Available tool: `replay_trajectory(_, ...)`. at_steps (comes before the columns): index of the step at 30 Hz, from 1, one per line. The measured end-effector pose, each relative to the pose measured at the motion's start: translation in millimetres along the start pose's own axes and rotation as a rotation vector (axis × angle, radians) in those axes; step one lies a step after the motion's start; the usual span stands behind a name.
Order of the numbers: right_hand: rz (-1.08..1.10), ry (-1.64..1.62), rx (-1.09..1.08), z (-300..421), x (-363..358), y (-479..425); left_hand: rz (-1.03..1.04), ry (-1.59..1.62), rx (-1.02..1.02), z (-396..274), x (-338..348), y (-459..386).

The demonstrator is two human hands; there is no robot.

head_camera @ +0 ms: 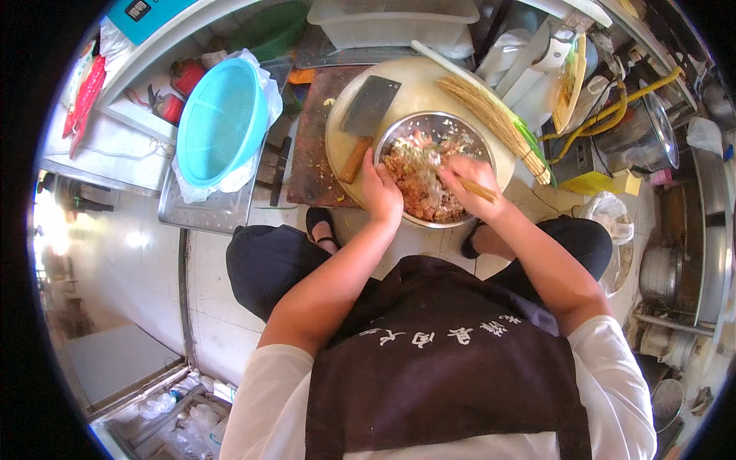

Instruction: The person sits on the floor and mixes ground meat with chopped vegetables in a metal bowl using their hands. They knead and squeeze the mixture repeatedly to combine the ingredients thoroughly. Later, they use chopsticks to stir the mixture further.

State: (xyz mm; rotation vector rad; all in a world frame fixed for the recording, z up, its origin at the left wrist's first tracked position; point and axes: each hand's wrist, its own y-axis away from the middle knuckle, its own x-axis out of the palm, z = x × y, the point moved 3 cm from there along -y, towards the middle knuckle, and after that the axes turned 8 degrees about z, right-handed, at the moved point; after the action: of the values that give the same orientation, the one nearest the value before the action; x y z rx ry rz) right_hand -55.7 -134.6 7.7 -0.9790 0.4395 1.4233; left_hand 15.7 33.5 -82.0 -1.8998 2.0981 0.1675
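A stainless steel bowl [425, 223] holds minced meat [414, 184] with chopped pale and green bits on top. My left hand [382, 187] grips the bowl's left side, thumb near the rim. In my right hand [472, 183] are wooden chopsticks [482, 191], their ends sticking out past the fist; the tips are blurred in the mince. Under the bowl lies a round chopping board [345, 109]. A cleaver [371, 106] rests there, with its wooden handle [355, 160] close to my left fingers.
A straw brush [489, 121] and a green onion [454, 66] lie along the board's right side. At left, a blue plastic basket [221, 123] stands over a metal tray [210, 213]. A white plastic bin [394, 26] sits behind the board. A yellow hose [621, 109] curves at right.
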Motion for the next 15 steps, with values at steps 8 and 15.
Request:
replay_trajectory(8,0.073,0.000,-0.256,44.4,-26.1,14.2,0.183,-0.165,-0.046,-1.7,-7.8,-37.9)
replay_trajectory(15,0.132,0.150,-0.246,-11.1,-13.2,-9.0,0.167,-0.246,0.037,-0.3,-2.0,-36.0)
